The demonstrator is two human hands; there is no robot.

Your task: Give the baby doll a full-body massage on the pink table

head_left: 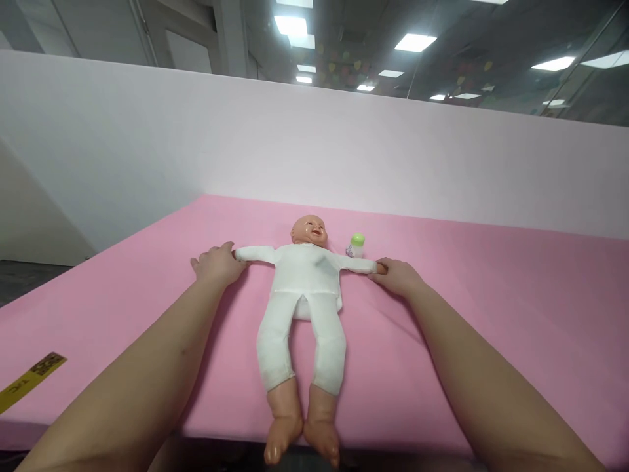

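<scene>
A baby doll point(307, 275) with a cloth body in white lies on its back on the pink surface point(393, 380), head away from me and bare feet at the near edge. Its arms are stretched out to both sides. My left hand point(219, 264) is closed on the doll's hand at the left. At the right, my right hand point(397, 276) pinches the doll's other hand between thumb and fingers. A small bottle with a green cap point(356, 246) stands just above the doll's arm on the right side, near the head.
A yellow tape strip with a printed code point(29, 380) is stuck at the left front of the surface. A white wall panel point(314, 144) rises behind it. Beyond the panel are glass and ceiling lights.
</scene>
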